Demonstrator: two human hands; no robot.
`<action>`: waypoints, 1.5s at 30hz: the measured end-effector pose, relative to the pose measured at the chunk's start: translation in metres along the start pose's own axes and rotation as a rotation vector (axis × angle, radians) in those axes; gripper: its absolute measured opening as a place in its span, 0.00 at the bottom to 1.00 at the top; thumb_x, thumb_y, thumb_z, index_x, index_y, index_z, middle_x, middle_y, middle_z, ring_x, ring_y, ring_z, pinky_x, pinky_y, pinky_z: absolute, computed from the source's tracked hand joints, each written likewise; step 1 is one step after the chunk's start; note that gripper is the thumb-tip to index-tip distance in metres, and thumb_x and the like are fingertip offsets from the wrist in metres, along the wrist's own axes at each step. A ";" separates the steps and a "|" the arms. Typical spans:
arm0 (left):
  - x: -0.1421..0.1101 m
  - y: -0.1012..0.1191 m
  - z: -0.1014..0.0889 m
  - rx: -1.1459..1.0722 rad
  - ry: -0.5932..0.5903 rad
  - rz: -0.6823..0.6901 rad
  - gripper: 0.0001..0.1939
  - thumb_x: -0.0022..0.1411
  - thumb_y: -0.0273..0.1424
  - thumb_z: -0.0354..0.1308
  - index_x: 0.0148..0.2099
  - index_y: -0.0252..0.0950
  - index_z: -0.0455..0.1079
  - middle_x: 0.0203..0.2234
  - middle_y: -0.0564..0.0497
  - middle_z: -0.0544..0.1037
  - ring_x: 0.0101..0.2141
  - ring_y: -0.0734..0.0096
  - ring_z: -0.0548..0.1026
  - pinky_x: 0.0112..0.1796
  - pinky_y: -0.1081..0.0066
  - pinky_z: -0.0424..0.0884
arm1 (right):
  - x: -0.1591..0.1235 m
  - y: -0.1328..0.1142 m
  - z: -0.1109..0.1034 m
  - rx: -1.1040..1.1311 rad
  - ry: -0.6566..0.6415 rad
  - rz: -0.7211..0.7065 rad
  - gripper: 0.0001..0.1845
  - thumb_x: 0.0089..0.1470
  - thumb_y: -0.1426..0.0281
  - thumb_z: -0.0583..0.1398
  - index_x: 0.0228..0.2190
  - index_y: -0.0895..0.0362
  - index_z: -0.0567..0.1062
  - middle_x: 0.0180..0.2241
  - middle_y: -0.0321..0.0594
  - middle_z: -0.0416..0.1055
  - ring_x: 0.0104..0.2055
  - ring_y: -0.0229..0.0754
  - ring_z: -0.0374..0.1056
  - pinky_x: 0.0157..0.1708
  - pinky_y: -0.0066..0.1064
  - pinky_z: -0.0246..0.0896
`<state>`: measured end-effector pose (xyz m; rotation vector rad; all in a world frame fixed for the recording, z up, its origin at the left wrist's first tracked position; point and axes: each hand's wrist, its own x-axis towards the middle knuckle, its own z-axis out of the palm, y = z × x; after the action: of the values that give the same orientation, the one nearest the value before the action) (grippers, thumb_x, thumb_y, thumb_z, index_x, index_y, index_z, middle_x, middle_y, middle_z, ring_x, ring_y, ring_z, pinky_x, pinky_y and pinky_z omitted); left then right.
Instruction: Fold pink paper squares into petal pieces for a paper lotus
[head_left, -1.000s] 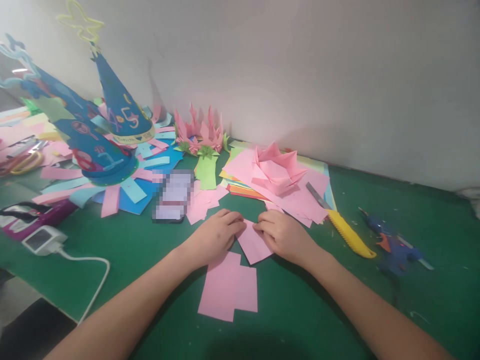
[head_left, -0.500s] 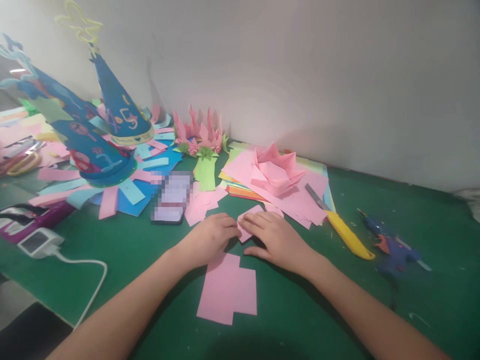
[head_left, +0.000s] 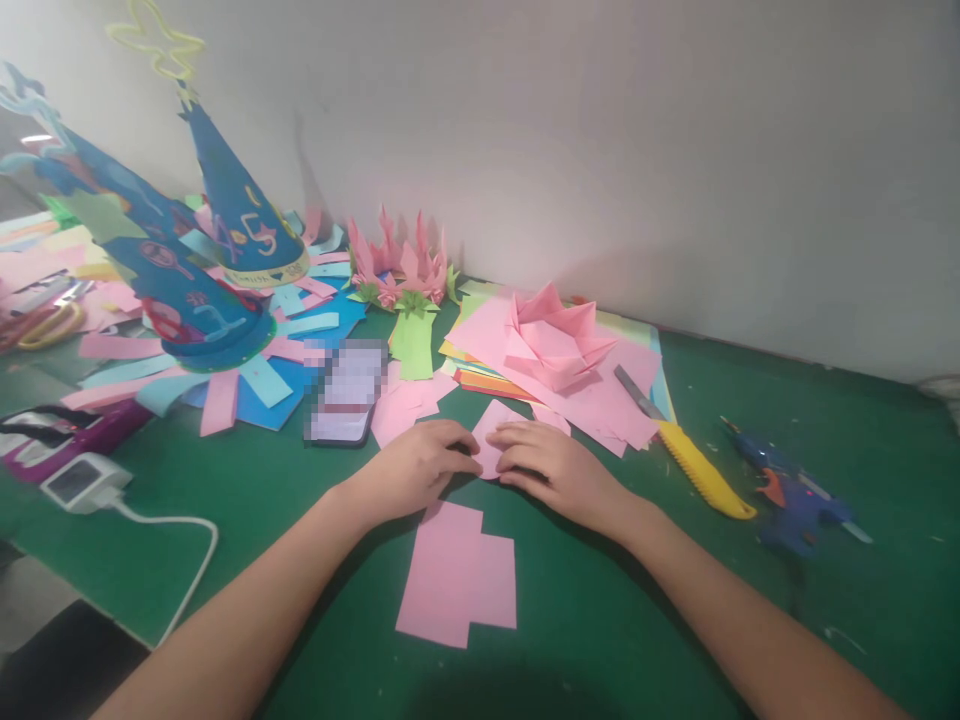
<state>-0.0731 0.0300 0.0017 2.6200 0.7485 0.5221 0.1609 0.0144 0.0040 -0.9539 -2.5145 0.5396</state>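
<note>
A small piece of pink paper [head_left: 491,425] stands between my hands over the green table, its lower part between the fingertips. My left hand [head_left: 416,465] pinches its left edge with thumb and fingers. On the other edge is my right hand [head_left: 562,468], fingers bent and thumb drawn in against the paper. Whether the paper has a crease cannot be made out. Nearer to me lie overlapping pink paper pieces [head_left: 442,580], flat on the table.
Behind my hands, a folded pink paper flower [head_left: 555,335] sits on stacked coloured sheets. A phone [head_left: 346,392] and blue cone hats [head_left: 247,215] stand to the left. On the right lie a yellow-handled utility knife [head_left: 705,472] and a blue glue gun [head_left: 799,505].
My right thumb has come in from below to the pink paper, and the right fingers have curled more. The paper has turned slightly between my hands. My left hand has hardly moved.
</note>
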 end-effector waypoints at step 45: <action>0.004 0.014 0.002 0.050 -0.042 0.049 0.17 0.61 0.16 0.44 0.39 0.32 0.74 0.35 0.45 0.75 0.38 0.68 0.73 0.39 0.68 0.73 | 0.016 -0.014 0.022 0.001 0.147 0.376 0.10 0.49 0.75 0.59 0.22 0.55 0.62 0.24 0.35 0.64 0.28 0.39 0.60 0.28 0.30 0.53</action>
<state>-0.0635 0.0207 0.0068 2.6925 0.6942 0.4670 0.1320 0.0112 -0.0043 -1.4234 -2.2144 0.5555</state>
